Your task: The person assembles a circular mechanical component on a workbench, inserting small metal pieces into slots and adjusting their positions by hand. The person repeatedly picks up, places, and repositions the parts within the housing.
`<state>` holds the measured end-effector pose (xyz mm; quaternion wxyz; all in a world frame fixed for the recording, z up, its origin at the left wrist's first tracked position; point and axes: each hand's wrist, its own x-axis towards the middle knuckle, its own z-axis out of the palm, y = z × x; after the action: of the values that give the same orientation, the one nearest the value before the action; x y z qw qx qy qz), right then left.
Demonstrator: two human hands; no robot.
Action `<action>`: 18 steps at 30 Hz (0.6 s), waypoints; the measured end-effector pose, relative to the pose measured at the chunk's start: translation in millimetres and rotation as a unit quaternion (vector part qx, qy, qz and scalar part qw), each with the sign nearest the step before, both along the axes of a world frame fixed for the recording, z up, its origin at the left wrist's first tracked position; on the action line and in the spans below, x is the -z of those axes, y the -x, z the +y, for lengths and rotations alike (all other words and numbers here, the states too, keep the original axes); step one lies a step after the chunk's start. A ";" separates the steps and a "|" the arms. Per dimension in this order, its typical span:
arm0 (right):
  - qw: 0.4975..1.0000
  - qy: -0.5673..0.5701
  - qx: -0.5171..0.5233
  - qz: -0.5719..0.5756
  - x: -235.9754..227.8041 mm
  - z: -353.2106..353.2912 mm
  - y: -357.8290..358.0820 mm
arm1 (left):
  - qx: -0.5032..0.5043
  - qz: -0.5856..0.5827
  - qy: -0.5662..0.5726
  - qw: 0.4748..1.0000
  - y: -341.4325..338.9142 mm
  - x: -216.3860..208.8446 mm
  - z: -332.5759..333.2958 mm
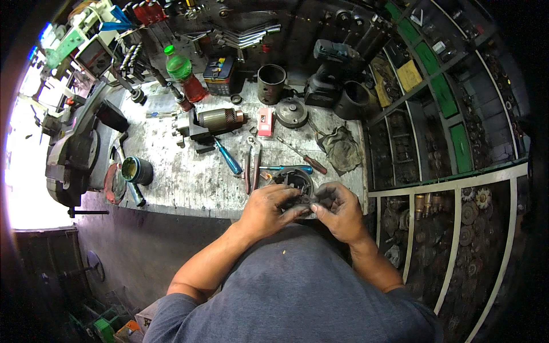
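Observation:
My left hand and my right hand meet at the front edge of the bench, fingertips almost touching. Both are closed in a pinch around a small dark part between them, too small and shaded to name. Just beyond the fingers lies a round dark metal housing, partly covered by my left hand. Behind it are a blue-handled screwdriver, pliers with dark red handles and another screwdriver with a red-brown handle. The fingertips of both hands are blackened.
Further back lie a motor armature, a red box, a round metal cover and a grey rag. A bench vise and a blue tin stand left. Shelves of parts rise on the right.

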<state>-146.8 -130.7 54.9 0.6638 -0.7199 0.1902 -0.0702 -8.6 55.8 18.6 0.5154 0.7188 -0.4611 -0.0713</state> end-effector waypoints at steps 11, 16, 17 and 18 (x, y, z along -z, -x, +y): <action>0.999 0.006 -0.042 -0.020 7.7 10.0 11.2 | 0.007 0.025 -0.105 0.994 18.9 -13.9 11.6; 0.987 -0.152 -0.057 0.012 11.8 1.1 6.6 | -0.030 0.518 -0.024 0.854 23.9 -3.7 14.4; 0.990 -0.128 -0.062 0.016 11.4 -0.1 6.4 | -0.027 0.561 0.016 0.827 23.1 -1.0 14.1; 0.993 -0.097 -0.058 0.045 11.0 -0.6 6.1 | -0.043 0.614 0.029 0.788 22.6 1.2 14.2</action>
<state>-152.9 -131.3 43.9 0.7240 -0.6644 0.1841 0.0196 -31.2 70.0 17.4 0.7129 0.5275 -0.0185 -0.4617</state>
